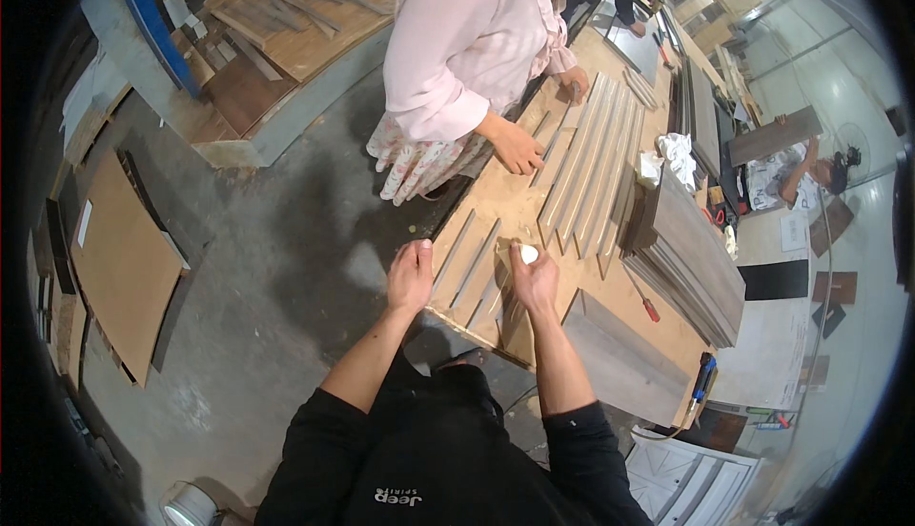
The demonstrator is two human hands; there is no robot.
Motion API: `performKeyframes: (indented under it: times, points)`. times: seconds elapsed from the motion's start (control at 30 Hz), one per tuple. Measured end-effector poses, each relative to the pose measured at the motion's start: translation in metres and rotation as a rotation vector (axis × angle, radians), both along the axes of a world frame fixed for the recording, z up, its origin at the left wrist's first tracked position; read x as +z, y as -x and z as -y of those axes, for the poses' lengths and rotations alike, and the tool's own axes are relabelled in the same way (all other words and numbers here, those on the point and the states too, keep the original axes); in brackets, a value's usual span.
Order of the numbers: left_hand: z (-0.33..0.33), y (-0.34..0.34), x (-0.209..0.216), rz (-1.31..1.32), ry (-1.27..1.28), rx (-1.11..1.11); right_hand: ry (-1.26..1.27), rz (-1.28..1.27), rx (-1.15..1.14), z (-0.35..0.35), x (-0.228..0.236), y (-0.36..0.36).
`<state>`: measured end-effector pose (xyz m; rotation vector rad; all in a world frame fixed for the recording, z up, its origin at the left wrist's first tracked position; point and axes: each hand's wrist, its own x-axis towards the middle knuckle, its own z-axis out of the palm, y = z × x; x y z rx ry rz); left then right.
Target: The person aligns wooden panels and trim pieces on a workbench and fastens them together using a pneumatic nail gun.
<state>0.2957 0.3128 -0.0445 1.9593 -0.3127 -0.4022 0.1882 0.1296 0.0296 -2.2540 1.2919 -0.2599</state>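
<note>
Two own hands in view, both at the near-left corner of the workbench point(610, 321). Right hand point(536, 276): fingers curled around a small white rounded object point(528, 253), gripped at the fingertips; what the object is cannot be told. Left hand point(411, 276): fingers together and loosely bent, resting at the bench's left edge; whether it pinches anything cannot be told. Between and just beyond the two hands lie three short grey strips point(469, 264), side by side, running away from the near edge, flat on a brown board; the white object sits just right of them, over the board's surface. The strips are narrow, straight, pale grey, with lighter edges. Further up the bench, a set of about six long grey strips point(589, 169), parallel, tightly packed, slightly fanned at the far end. Right of those, one stack of grey boards point(688, 250), many layers, leaning toward the right edge. One white crumpled rag point(675, 152) on top of the stack's far end. One red-handled screwdriver point(646, 305) lies near the stack's near end; one blue-and-black tool point(703, 376) at the near-right corner. One single grey plank point(620, 354) lies along the near edge. A second person in a pink shirt point(467, 40) stands at the left edge, with two hands: one hand point(518, 148) flat on the bench by the long strips, the other hand point(575, 81) further along. One large brown panel point(124, 264) lies on the floor, well apart to the left.
</note>
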Motion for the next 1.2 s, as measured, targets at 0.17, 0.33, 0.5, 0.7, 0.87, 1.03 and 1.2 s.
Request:
performKeyframes:
  times: [0.17, 0.33, 0.5, 0.7, 0.87, 1.03, 1.2]
  points:
    - [0.0, 0.0, 0.001, 0.024, 0.048, 0.001, -0.086, -0.01, 0.024, -0.034, 0.008, 0.024]
    - [0.0, 0.0, 0.001, 0.059, 0.072, -0.013, -0.255, -0.084, 0.043, -0.063, 0.012, 0.035]
    - [0.0, 0.0, 0.0, 0.004, 0.033, 0.005, -0.208, -0.154, 0.103, -0.064, 0.022, 0.039]
    - [0.0, 0.0, 0.001, -0.01, 0.019, 0.001, -0.108, 0.068, 0.019, -0.03, 0.029, 0.012]
    - [0.0, 0.0, 0.001, 0.016, 0.034, 0.02, -0.018, 0.028, 0.068, -0.017, 0.019, -0.033]
    - [0.0, -0.001, 0.001, 0.004, 0.045, 0.025, 0.002, -0.054, 0.052, -0.016, 0.011, -0.051]
    - [-0.001, -0.001, 0.001, -0.033, -0.005, 0.017, -0.03, 0.074, 0.107, -0.026, 0.004, -0.04]
